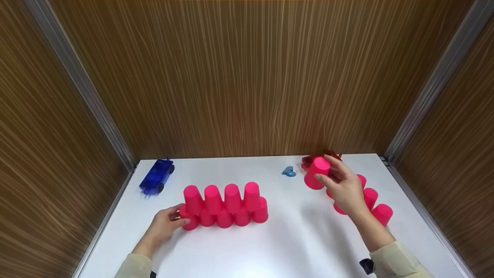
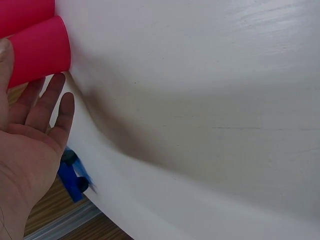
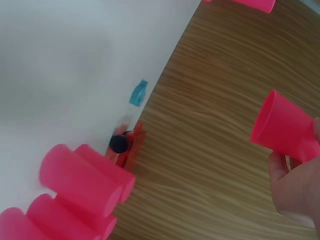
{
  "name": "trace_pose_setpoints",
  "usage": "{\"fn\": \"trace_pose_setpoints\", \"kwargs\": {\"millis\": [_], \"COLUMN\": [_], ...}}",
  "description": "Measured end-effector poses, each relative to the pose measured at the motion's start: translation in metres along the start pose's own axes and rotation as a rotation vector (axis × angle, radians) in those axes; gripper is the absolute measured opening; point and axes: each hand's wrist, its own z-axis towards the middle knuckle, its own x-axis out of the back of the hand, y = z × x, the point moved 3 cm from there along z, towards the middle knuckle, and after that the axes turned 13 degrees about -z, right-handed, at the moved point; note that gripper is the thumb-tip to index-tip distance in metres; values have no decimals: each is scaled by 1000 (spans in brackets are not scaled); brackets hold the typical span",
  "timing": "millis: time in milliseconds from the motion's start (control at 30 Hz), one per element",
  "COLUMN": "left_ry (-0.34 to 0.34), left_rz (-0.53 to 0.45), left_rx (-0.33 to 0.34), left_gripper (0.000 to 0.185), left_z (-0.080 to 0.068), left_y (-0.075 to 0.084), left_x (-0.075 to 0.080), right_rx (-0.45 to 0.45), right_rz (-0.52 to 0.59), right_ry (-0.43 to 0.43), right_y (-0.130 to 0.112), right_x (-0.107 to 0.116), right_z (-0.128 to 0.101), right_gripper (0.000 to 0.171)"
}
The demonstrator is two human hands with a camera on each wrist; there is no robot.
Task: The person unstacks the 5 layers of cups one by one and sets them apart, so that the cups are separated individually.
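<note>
Left hand (image 1: 164, 226): thumb and fingers around the left end cup (image 1: 193, 222), lower tier, of a two-tier row of inverted, tapered, bright pink plastic-looking cups (image 1: 232, 199), four over five, mid-table. Right hand (image 1: 347, 191): grips a matching single pink cup (image 1: 317, 174), raised above the white table (image 1: 231, 255). Other pink cups (image 1: 383, 213): near right edge. Translucent blue toy car (image 1: 157, 175): far left corner. Translucent red toy (image 1: 306, 161): far edge.

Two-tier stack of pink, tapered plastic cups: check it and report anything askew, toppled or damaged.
Nothing stands out. Four upper cups sit upside down in an even row, bridging five inverted lower cups; none looks toppled or visibly damaged.
</note>
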Motion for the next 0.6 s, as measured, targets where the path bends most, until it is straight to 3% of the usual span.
{"fn": "trace_pose_setpoints", "kwargs": {"millis": [333, 600], "left_ry": [-4, -2], "left_rz": [14, 11], "left_rx": [48, 42], "left_gripper": [70, 69], "left_z": [1, 1], "left_y": [0, 0], "left_x": [0, 0], "right_rx": [-76, -109], "right_rz": [-19, -39], "right_ry": [17, 56], "right_y": [40, 67], "right_x": [17, 24], "right_z": [-15, -26], "right_gripper": [85, 80]}}
